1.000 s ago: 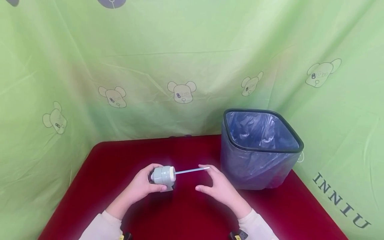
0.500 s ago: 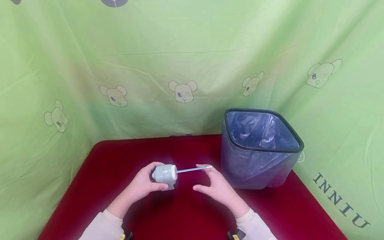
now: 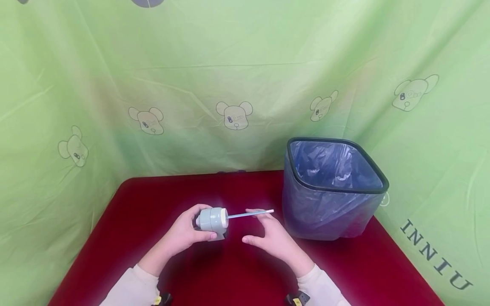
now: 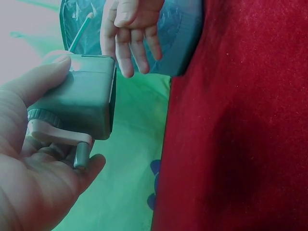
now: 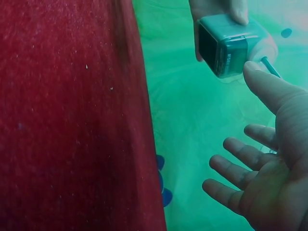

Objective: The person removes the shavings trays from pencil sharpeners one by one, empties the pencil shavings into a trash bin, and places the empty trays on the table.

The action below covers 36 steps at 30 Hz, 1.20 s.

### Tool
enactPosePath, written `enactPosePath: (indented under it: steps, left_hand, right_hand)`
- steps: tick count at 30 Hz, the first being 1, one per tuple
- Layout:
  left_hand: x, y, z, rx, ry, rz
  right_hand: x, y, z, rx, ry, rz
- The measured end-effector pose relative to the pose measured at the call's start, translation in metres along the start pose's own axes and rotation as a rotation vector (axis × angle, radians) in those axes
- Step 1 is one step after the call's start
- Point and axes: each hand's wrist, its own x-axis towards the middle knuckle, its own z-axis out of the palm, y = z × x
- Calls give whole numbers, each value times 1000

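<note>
My left hand (image 3: 180, 231) grips a grey-green crank pencil sharpener (image 3: 213, 218) held on its side above the table, thumb on the near side. Out of the sharpener's pale front sticks a light blue pencil (image 3: 245, 214) with a whitish end, pointing right. In the left wrist view the crank (image 4: 60, 134) sits at the rear, close to the palm. My right hand (image 3: 272, 238) is beside the pencil's free end, fingers spread and thumb apart. Its index finger lies behind the pencil in the head view. The right wrist view shows its fingers (image 5: 240, 154) loosely extended, gripping nothing.
A bin (image 3: 344, 190) with a dark rim and a bluish plastic liner stands on the table's right side. Dark red cloth (image 3: 164, 193) covers the table. Green curtains (image 3: 191, 85) with bear-head prints hang behind and at both sides.
The sharpener and pencil have shifted slightly right in the left hand. The right hand has drifted left, so the pencil's end now reaches past its index fingertip.
</note>
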Motion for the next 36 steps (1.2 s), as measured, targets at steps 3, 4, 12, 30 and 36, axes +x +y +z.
enactPosePath:
  steps: [3,4,12,30,36]
  left_hand:
    - [-1,2,0,-4,1,-2]
    - [-1,2,0,-5,1,-3]
    - [0,3,2,-5,-2,11]
    - [-1,1,6,1,-7,25]
    - [-1,5,8,-6,-4,33]
  right_hand:
    - [0,-1,3,-1,-9,10]
    - [0,-1,4,-1,-10,10]
    - [0,-7,6,5,-3,-4]
    - [-3,-17,12,50,-47,-20]
    - [-1,-18,13,43,-52,-36]
